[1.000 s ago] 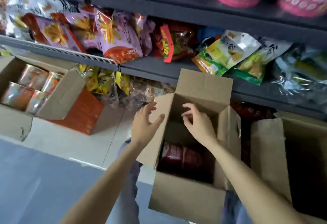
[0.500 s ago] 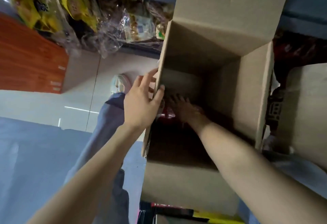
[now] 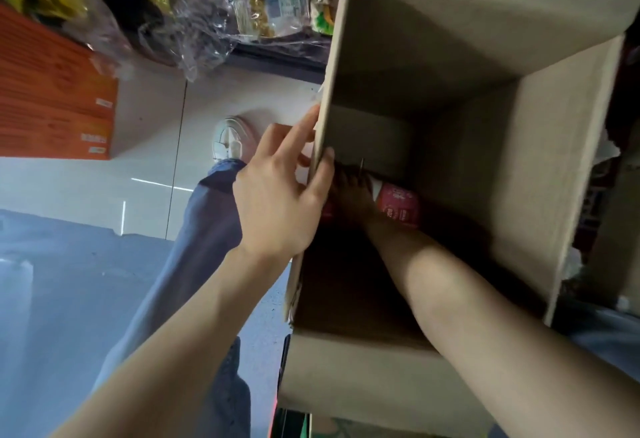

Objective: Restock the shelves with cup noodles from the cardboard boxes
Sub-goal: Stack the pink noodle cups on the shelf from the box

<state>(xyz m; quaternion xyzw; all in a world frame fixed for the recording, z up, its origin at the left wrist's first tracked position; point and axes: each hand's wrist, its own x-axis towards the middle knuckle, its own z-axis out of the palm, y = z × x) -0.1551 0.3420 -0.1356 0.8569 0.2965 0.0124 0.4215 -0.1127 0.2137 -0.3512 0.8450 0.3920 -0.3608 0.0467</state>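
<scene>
Reaching deep: right hand [image 3: 349,195] at pink cup noodle [image 3: 398,205] on the cardboard box [image 3: 540,167] bottom; grip obscured, cannot tell. Left hand [image 3: 277,202] pinches the box's flap edge. Cup likely light, thin-walled, crushable; take around its sidewall, gently.

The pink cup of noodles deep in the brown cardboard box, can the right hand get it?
Probably yes. The right hand is already deep inside the open brown cardboard box, on the pink cup of noodles. The left hand holds the side flap back, so nothing seems to block it. Its grip is too dark to see.
</scene>
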